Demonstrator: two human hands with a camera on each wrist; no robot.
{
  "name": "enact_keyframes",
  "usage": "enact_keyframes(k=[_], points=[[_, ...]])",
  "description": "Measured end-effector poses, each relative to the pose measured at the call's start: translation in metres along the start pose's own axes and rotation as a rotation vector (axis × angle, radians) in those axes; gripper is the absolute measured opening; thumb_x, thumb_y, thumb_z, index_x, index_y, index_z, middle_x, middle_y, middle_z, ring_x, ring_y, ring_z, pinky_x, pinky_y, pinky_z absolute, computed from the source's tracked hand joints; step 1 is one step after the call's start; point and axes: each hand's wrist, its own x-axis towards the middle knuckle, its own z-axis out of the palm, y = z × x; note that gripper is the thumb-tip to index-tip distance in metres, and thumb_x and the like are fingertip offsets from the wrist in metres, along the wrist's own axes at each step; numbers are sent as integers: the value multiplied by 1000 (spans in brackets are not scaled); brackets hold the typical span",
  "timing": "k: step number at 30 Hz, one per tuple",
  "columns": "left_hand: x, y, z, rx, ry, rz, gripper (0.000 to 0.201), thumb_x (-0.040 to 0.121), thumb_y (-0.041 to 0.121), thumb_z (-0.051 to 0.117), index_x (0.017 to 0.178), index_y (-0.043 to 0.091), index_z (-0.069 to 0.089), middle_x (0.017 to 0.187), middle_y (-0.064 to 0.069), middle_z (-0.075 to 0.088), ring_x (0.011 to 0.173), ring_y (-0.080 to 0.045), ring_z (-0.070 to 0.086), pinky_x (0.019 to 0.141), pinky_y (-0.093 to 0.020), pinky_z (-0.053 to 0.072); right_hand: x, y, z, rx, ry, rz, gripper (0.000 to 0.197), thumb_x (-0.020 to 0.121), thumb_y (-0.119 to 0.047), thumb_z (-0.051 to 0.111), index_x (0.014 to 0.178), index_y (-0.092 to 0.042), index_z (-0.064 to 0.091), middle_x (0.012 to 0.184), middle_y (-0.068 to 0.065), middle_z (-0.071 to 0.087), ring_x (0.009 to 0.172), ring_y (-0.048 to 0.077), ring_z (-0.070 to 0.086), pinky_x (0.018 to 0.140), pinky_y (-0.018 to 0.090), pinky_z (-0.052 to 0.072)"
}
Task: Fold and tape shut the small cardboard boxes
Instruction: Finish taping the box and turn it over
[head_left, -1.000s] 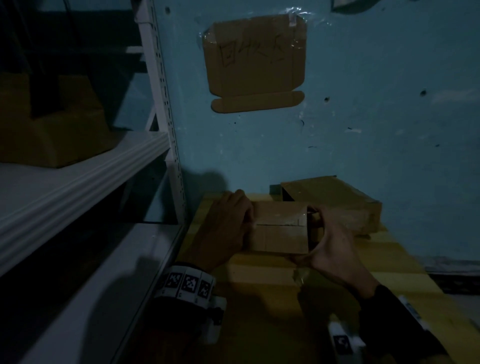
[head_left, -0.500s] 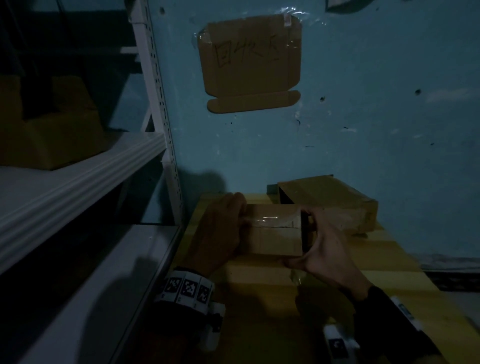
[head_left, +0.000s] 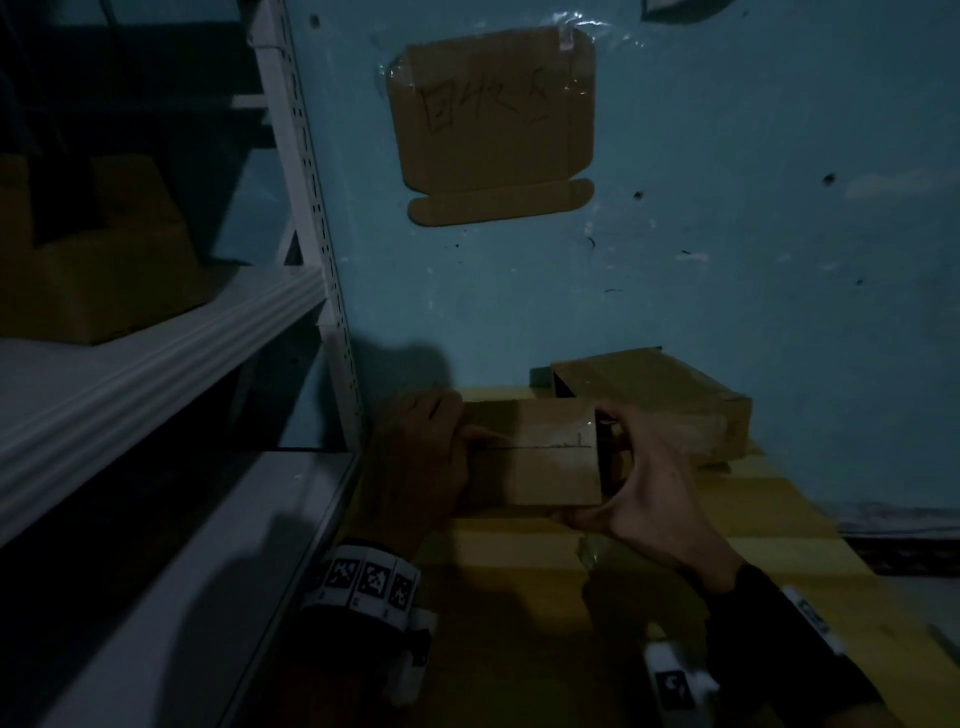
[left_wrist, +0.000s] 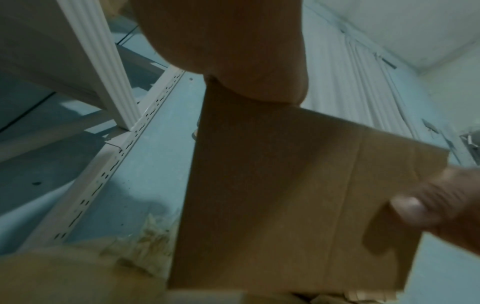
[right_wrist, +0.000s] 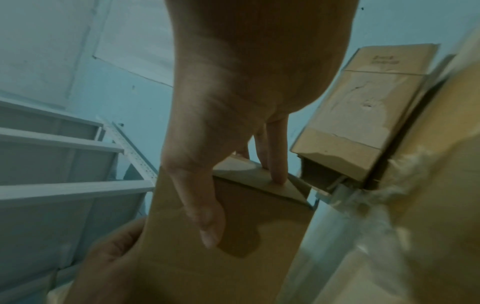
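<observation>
Left hand (head_left: 415, 467) grips the small box (head_left: 545, 462) steady; right hand (head_left: 631, 488) grips its open end, apparently to fold the flaps.

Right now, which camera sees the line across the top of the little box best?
The head view: the small box faces the camera, with the dark seam line across its top. The left wrist view shows only a plain side; the right wrist view shows a side and end flap.
</observation>
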Motion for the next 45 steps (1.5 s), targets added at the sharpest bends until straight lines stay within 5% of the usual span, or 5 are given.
enact_keyframes(k=[10, 18, 27, 34, 45], points=[[-6, -13, 13, -107, -170, -45, 41, 95, 36, 39, 77, 9, 65, 80, -8, 59, 78, -27, 55, 73, -37, 41, -3, 1, -1, -23, -53, 55, 109, 49, -30, 101, 138, -32, 38, 124, -32, 46, 113, -28, 44, 92, 17, 47], [-5, -19, 9, -232, -258, -7, 42, 96, 57, 46, 75, 23, 36, 74, 4, 39, 66, -15, 36, 63, -30, 31, -2, 13, -1, -76, -61, 57, 112, 51, -31, 100, 144, -24, 38, 126, -30, 45, 111, -32, 41, 84, -2, 39], [-6, -21, 3, -244, -319, 1, 43, 86, 57, 58, 81, 18, 41, 83, 2, 41, 74, -21, 38, 67, -41, 39, 2, 18, 1, -69, -33, 61, 114, 50, -27, 101, 144, -22, 39, 133, -15, 47, 110, -34, 39, 86, -9, 33], [-8, -21, -3, -322, -369, -61, 47, 74, 61, 67, 86, 26, 39, 88, 8, 40, 78, -18, 39, 65, -33, 35, 3, 20, 1, -44, -51, 64, 113, 49, -20, 101, 144, -21, 39, 123, -27, 46, 109, -35, 39, 85, -9, 34], [-9, -30, -11, -412, -523, -143, 71, 50, 50, 85, 107, 25, 50, 109, 10, 46, 100, -16, 47, 81, -41, 49, 4, 21, -2, -118, -40, 32, 115, 48, -33, 99, 146, -18, 41, 138, -12, 49, 119, -7, 45, 86, 1, 37]])
